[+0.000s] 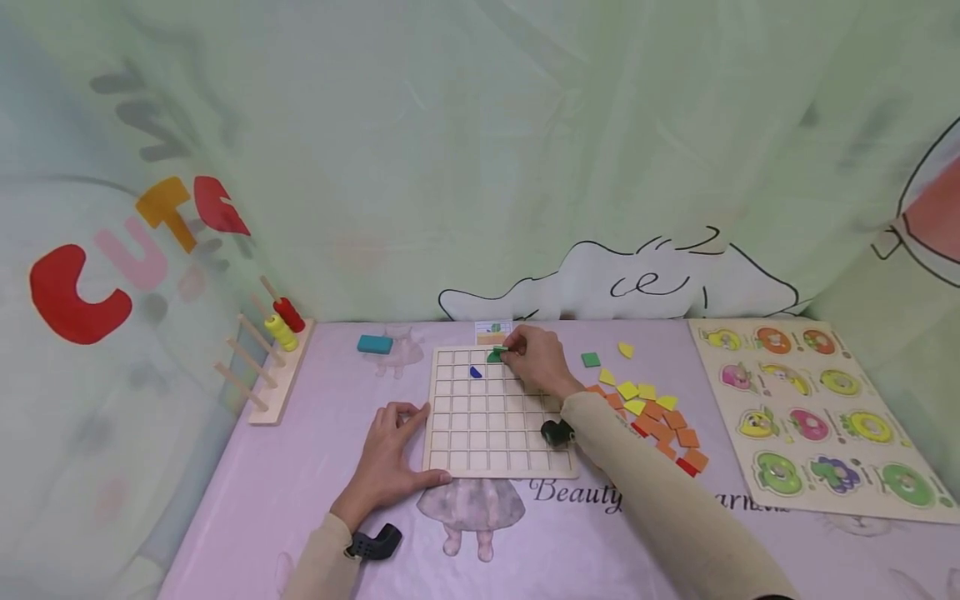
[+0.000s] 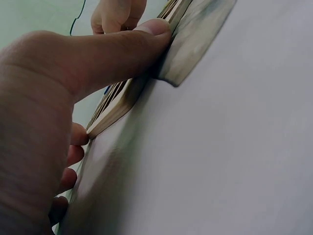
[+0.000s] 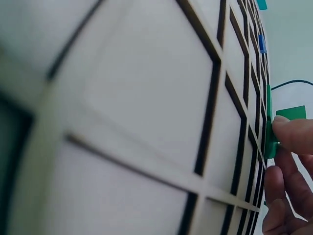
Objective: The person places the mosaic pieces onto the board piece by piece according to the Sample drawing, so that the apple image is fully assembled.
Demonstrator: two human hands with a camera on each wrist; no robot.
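Observation:
A wooden grid board (image 1: pixel 459 421) lies flat on the table in front of me. My left hand (image 1: pixel 390 454) holds its near left corner, thumb along the front edge and fingers at the left side. Over the far edge of the board, my right hand (image 1: pixel 538 358) pinches a small green tile (image 3: pixel 292 112) between thumb and fingers. Just under those fingertips a green piece (image 1: pixel 492 357) sits in the far rows of the grid. A dark blue piece (image 1: pixel 476 372) with a curved side lies to its left. A picture card (image 1: pixel 492 332) lies behind the board.
Right of the board are loose orange tiles (image 1: pixel 686 437), yellow pieces (image 1: pixel 628 390), a red piece (image 1: pixel 686 467) and a green square tile (image 1: pixel 590 359). A fruit puzzle board (image 1: pixel 817 400) stretches along the right. A teal block (image 1: pixel 374 344) and a wooden peg rack (image 1: pixel 279 392) are at left.

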